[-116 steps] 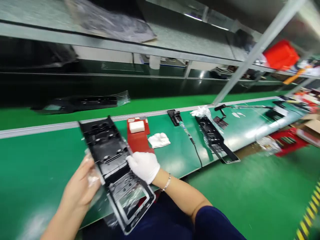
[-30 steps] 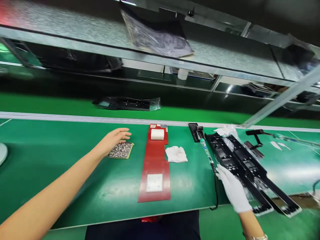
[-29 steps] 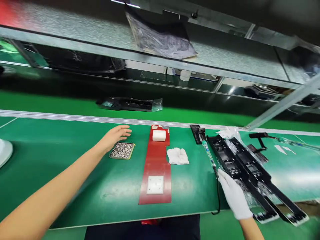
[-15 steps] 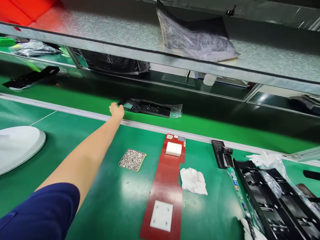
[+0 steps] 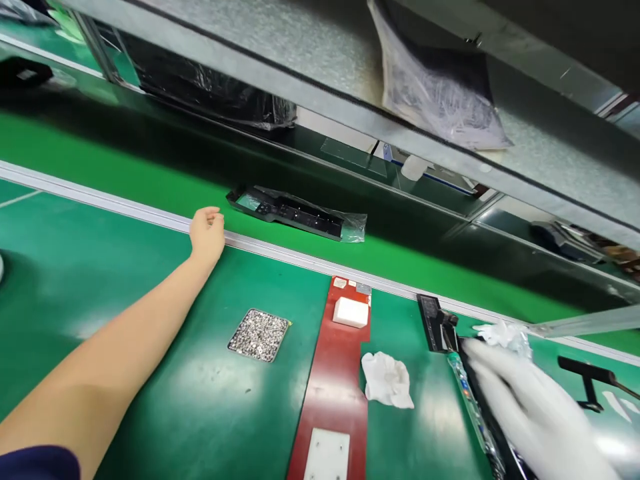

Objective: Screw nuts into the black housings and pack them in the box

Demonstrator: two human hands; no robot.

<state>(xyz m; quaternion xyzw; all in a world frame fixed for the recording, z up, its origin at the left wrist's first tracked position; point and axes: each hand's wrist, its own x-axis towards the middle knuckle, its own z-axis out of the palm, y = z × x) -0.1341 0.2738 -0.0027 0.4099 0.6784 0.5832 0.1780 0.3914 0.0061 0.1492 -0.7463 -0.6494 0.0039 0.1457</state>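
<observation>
My bare left hand [image 5: 207, 230] is stretched far out to the metal rail [image 5: 90, 198] at the back of the green bench. Its fingers are curled in with nothing in them. It is a short way left of a black plastic part in a clear bag [image 5: 295, 212] on the green belt, not touching it. My right hand [image 5: 525, 407], in a white glove, is smeared by motion at the lower right. Its fingers are stretched out over the black frames [image 5: 505, 453] lying there.
A small tray of screws [image 5: 259, 335] sits mid-bench beside a red mat [image 5: 333, 393] with a white block [image 5: 351, 312] and white pad [image 5: 327, 457]. A crumpled white cloth [image 5: 387, 379], black holder [image 5: 435, 323] and screwdriver [image 5: 470, 400] lie right. A low metal shelf [image 5: 300, 87] overhangs.
My left hand has pulled back left from the end of the bagged part to the rail. My gloved right hand has risen into view. The view has tilted.
</observation>
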